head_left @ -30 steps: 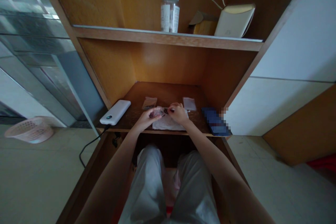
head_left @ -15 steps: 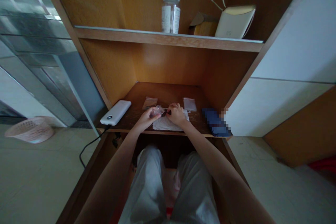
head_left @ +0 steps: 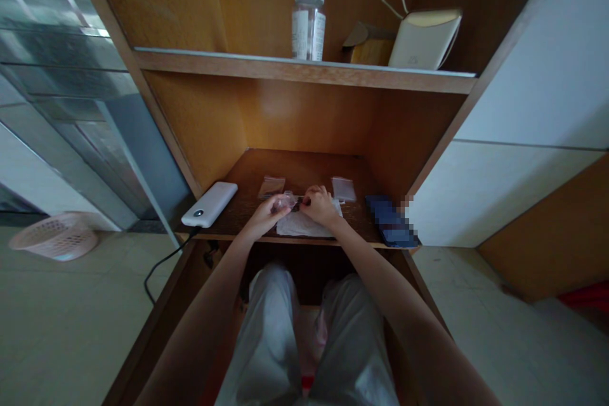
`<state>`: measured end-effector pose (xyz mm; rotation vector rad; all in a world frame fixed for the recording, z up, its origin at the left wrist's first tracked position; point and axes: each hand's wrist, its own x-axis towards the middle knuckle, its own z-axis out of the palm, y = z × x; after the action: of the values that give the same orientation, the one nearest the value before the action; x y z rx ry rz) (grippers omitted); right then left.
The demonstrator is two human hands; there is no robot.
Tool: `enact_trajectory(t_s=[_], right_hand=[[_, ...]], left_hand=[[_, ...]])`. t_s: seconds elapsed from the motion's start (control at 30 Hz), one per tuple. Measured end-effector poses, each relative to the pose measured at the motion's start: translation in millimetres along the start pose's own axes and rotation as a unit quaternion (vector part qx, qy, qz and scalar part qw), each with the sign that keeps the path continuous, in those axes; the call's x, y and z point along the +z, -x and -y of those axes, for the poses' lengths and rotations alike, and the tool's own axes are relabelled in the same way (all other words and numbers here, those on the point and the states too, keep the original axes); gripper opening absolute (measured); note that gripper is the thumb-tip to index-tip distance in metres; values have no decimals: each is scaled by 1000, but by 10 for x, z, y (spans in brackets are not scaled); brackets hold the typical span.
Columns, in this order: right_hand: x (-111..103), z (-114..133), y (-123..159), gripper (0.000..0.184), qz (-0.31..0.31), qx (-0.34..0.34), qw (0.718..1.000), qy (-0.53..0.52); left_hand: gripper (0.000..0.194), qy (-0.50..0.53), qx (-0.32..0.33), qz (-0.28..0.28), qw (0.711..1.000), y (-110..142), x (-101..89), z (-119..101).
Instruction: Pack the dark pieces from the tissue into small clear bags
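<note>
Clear plastic: crumpled, glossy wrap just above the counter; its outline is partly hidden by fingers, its end pointing towards three o'clock.
Dark piece: small item between the hands, its long axis seemingly nine to three o'clock; its shape is too small to make out.
Left hand: grip pinching the wrap between thumb and fingers.
Right hand: grip with fingertips pressed together on the dark piece, largely covering it.
Cloth: soft, white, rumpled sheet below, partly covered by the hands.
Zip bags: flat plastic, one at eleven o'clock, another at two.
White device: smooth, rounded slab at nine o'clock, cabled.
Blue slab: pixelated object at three o'clock.
</note>
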<state>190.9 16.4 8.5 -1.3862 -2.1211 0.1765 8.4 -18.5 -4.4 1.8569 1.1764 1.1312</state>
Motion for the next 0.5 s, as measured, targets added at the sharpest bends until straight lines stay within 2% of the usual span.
enact_trajectory(t_s=[0.17, 0.37, 0.43, 0.5], right_hand=[[-23, -44, -136, 7, -53, -11, 988, -145], [4, 54, -184, 7, -1, -73, 956, -283], [22, 67, -168, 10, -5, -47, 952, -303], [26, 66, -137, 14, -21, -2, 963, -268]], left_hand=[[41, -3, -15, 5, 1000, -6, 8, 20], [45, -3, -23, 5, 1000, -11, 13, 66], [45, -6, -22, 1, 1000, -11, 15, 67], [44, -8, -16, 2, 1000, -11, 14, 60]])
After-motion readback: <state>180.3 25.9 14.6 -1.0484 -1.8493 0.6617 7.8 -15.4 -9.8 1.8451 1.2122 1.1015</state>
